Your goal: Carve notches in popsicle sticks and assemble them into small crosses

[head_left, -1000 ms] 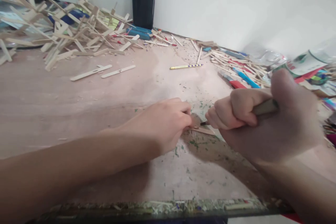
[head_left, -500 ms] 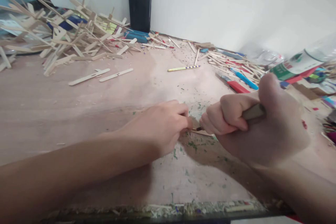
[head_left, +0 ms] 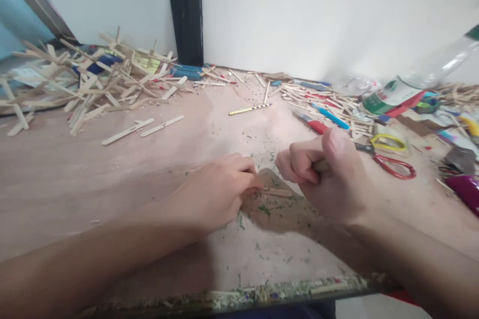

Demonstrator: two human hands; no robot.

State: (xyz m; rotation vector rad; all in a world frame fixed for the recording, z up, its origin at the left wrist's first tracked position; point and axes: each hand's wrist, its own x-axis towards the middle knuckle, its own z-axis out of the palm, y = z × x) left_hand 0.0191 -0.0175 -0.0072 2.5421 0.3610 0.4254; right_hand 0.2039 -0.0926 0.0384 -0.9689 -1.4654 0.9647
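Note:
My left hand (head_left: 220,192) is closed on a wooden craft stick (head_left: 279,192), pressing it against the tabletop with the stick's right end showing past the fingertips. A small dark notch or mark seems to lie on the stick beside the fingers. Raised just to the right, my right hand (head_left: 329,179) is in a fist around a tool with a grey-brown handle (head_left: 321,165). Most of that tool is hidden by the fingers, and its tip does not show now. Green shavings (head_left: 265,209) lie scattered around the stick.
Two notched craft sticks (head_left: 127,132) lie at left, before a heap of joined sticks (head_left: 93,79). A black phone (head_left: 187,27) leans on the wall. A pencil (head_left: 250,109), cutter (head_left: 312,123), scissors (head_left: 389,154), loose sticks and a tilted plastic bottle (head_left: 396,94) lie beyond my hands.
My right hand has drawn its tool back from the craft stick, baring more of the stick. The view has shifted, bringing the scissors and the phone's top into sight.

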